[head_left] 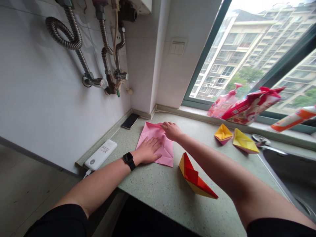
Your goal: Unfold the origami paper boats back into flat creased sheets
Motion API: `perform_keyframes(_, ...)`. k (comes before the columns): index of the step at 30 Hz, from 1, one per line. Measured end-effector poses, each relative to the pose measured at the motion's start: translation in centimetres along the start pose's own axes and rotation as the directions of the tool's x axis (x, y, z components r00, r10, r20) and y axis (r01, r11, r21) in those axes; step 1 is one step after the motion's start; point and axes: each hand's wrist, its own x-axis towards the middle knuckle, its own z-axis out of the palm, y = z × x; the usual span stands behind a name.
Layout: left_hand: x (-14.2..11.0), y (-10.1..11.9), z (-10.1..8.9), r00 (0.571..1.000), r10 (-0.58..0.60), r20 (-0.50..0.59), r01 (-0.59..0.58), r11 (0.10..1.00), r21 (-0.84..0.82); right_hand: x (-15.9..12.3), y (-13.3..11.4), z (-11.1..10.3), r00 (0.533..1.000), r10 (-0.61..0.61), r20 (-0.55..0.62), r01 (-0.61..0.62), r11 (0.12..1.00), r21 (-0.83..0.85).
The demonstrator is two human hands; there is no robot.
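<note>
Pink origami paper (pixel 168 153) is lying on the speckled green stone desk (pixel 158 186), open left hand (pixel 147 150) pressing it flat, right hand (pixel 172 131) bunching closed on its far corner.

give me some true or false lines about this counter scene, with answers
The left hand lies flat on the pink paper. True.

The right wrist wears a black smartwatch. False: the black smartwatch is at the left hand's wrist.

A red and yellow paper boat lies on the speckled green counter, right of the pink paper. True.

A phone lies in the steel sink. False: the phone lies on the counter by the wall.
</note>
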Motion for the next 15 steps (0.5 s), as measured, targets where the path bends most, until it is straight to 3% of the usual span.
perform_keyframes(4,0.2,-0.8,-1.1,0.998,0.011,-0.064,-0.016,0.997,-0.077,0.9,1.6,0.6,0.996,0.084,-0.034,-0.083,0.995,0.055)
perform_keyframes(10,4.1,-2.8,-3.4,0.958,-0.180,-0.222,0.160,0.981,-0.107,2.2,3.5,1.0,0.996,0.088,-0.008,-0.086,0.983,0.162)
perform_keyframes(15,6.4,-4.8,-4.9,0.929,-0.286,-0.234,0.269,0.958,-0.102,2.7,4.9,1.0,0.996,0.079,-0.037,-0.068,0.969,0.238)
